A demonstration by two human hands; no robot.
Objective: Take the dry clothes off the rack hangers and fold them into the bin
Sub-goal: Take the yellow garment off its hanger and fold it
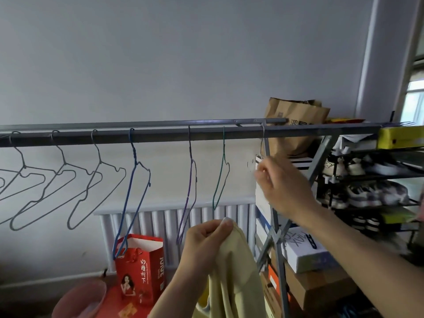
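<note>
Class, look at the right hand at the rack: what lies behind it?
Behind the right hand a silver hanger hangs from the rail, with stacked boxes beyond. The hand hides the hanger's lower part, so its grip there cannot be seen.

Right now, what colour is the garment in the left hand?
Pale yellow garment, plain; head view shows it best.

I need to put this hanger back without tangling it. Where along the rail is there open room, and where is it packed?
Open: the rail between the blue hanger and purple hanger, and between the green hanger and the right hand. Crowded: the grey hangers overlap at far left. The left hand grips the yellow garment below.
</note>
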